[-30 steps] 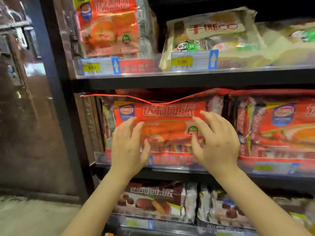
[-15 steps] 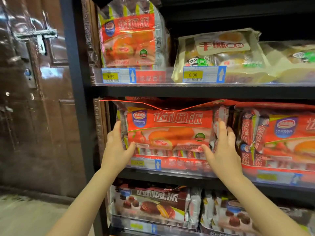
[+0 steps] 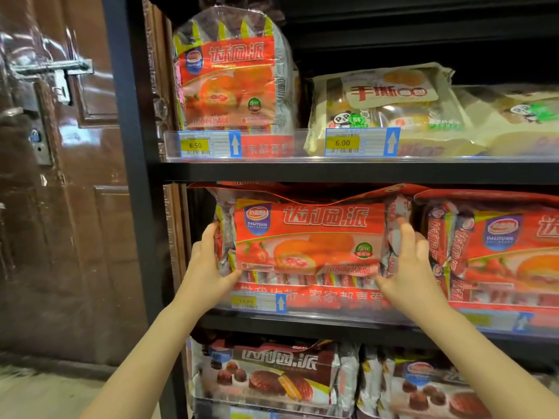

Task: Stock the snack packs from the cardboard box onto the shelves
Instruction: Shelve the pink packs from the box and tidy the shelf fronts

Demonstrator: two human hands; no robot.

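At the far left stands a brown panelled door [image 3: 60, 207], then the black upright of the shelving unit [image 3: 133, 176]. Just inside that post the left hand [image 3: 208, 267] clasps the left end of the strawberry pie pack [image 3: 308, 237]: thumb under the bottom corner, fingers [image 3: 211, 234] curled up the side. The pack stands upright at the left end of the middle shelf [image 3: 332, 326], its lower edge behind the clear price rail [image 3: 257, 302], its top seal close under the shelf above. The right hand [image 3: 411, 267] holds the other end, fingers [image 3: 403, 237] spread loosely along the side and slipped between this pack and the neighbouring red pack [image 3: 499, 252], which sits just beside it.

The step in hand looks like seating and squaring the pack. To do it well, push evenly with both palms so it slides back straight, keep the label facing out and level, and let the base drop fully behind the rail. Ease the right fingers out without dragging the neighbour forward. The soft wrapper crumples readily, so press on the ends, not the face. The cardboard box is out of view.
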